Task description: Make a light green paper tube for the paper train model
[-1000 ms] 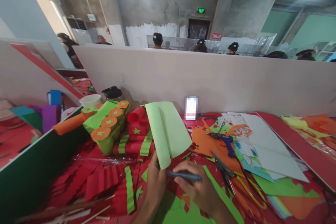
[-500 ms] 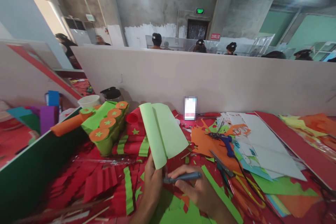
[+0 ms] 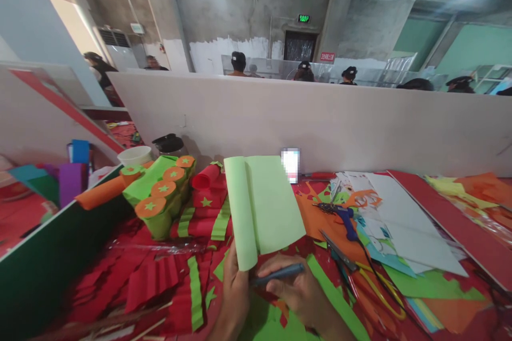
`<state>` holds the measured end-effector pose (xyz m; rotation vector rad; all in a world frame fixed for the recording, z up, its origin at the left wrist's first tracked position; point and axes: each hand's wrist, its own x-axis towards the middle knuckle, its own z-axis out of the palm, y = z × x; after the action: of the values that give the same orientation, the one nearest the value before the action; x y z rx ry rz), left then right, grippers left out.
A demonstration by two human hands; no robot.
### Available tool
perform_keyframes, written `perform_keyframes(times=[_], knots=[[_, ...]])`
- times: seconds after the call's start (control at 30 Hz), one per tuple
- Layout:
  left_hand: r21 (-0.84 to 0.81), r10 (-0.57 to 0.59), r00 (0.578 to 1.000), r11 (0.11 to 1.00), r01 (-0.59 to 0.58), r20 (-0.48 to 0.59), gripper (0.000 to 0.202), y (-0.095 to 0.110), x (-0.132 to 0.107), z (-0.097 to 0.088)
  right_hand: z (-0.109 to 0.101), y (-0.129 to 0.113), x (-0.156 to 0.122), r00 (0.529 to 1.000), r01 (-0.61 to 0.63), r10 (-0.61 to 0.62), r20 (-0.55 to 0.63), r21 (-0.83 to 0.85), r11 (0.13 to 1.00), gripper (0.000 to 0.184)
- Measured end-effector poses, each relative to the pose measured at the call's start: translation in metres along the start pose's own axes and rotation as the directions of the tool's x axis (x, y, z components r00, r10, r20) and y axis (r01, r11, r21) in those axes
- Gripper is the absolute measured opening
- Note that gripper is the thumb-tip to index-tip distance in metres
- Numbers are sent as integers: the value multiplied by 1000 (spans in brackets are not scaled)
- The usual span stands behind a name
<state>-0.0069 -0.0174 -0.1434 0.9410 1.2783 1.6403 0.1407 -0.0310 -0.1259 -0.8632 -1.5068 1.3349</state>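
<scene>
My left hand (image 3: 235, 292) pinches the lower edge of a light green paper sheet (image 3: 264, 205), whose left side curls into a roll; the sheet stands up over the table. Beside it, my right hand (image 3: 298, 290) grips a dark blue pen (image 3: 276, 274), its tip pointing left toward the sheet's bottom corner. Both hands hover above red and green paper scraps (image 3: 192, 282) on the table.
Green rolls with orange star caps (image 3: 160, 197) and red rolls (image 3: 208, 192) stand at the left. A blue glue gun (image 3: 344, 216), scissors (image 3: 360, 272), white and orange sheets lie at right. A phone (image 3: 290, 164) leans on the grey partition (image 3: 320, 117). People sit beyond it.
The green sheet has swung rightward and opened flatter, now covering part of the phone. My right hand with the pen has stayed close under the sheet's bottom edge.
</scene>
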Motion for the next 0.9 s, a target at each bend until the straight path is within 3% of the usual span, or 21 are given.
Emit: perform_keyframes(times=[0.27,0.43,0.63,0.8,0.9], knots=[[-30,-10,999,999,12,44,32,-4,-7,1,13,-2,-1,998,60,-60,7,-123,991,13],[-44,-30,1000,999,30,0,28,-7,-9,-1,16,-2,-2,999,10,-11,-30,-36,999,15],[-41,-24,1000,999,24,3,36,-9,-13,2,21,6,-1,996,-89,88,20,118,989,21],[-11,24,1000,1000,-24,-6,28,-2,-5,3,15,-6,1,998,34,-39,-42,-102,994,15],[26,42,998,999,-43,38,20,9,0,3,3,-13,0,998,-51,48,-50,-64,997,21]])
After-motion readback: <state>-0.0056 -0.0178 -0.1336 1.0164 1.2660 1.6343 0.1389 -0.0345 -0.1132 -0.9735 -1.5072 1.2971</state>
